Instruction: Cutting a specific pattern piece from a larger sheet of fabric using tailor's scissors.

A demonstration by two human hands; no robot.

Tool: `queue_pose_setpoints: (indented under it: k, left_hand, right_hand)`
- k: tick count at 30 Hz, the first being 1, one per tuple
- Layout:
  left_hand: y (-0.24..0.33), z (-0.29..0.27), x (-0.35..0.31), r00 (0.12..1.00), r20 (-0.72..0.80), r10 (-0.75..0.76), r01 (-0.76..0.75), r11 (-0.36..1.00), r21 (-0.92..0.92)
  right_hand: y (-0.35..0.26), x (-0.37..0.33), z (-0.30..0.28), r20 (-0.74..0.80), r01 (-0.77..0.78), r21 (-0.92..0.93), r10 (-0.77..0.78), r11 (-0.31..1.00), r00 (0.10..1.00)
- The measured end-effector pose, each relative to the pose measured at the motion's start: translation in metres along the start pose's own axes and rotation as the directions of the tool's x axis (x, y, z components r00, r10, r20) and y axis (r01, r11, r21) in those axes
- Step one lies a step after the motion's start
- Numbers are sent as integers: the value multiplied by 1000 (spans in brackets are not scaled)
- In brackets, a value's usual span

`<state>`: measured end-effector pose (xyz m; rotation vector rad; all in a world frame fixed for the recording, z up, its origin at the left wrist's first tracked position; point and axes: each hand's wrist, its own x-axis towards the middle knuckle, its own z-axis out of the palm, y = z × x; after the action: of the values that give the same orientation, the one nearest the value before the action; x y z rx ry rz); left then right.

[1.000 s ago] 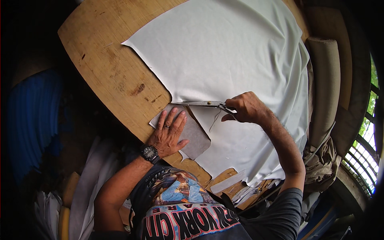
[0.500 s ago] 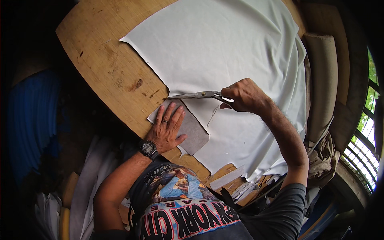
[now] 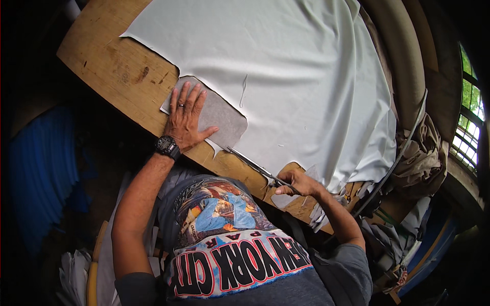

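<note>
A large pale sheet of fabric [image 3: 275, 76] covers much of the wooden table. On its near left edge lies a grey pattern piece [image 3: 228, 117] with rounded corners. My left hand [image 3: 188, 118] rests flat on this piece, fingers spread, pressing its left part. Scissors [image 3: 250, 162] are in my right hand [image 3: 298, 183], whose fingers wrap round the handles. Their blades point up and left, with the tips at the fabric edge just below the grey piece's lower corner. A thin curled strip of fabric [image 3: 243, 92] lies on the sheet.
The bare wooden tabletop [image 3: 109, 58] shows at the left, with dark stains. At the right stand a beige roll [image 3: 400, 51] and a crumpled tan cloth [image 3: 423, 158]. Offcuts [image 3: 319, 217] lie near the table's front edge. Blue folded material [image 3: 43, 168] is at far left.
The scissors have moved from the grey piece's far edge to its near lower corner, with my right hand coming toward my body. My left hand stays flat on the piece.
</note>
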<state>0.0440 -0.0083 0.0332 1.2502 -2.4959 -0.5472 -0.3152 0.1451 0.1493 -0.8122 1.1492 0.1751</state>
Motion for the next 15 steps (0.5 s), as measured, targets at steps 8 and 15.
queue_pose_setpoints:
  k: [8, 15]
  left_hand:
    - [5, -1, -2, 1000, -13, 9, -8, 996, 89]
    - [7, 0, -2, 1000, 0, 9, -9, 992, 126]
  right_hand:
    - [39, 21, 33, -84, 137, 17, -135, 990, 987]
    - [25, 53, 24, -109, 181, -271, -218, 945, 970]
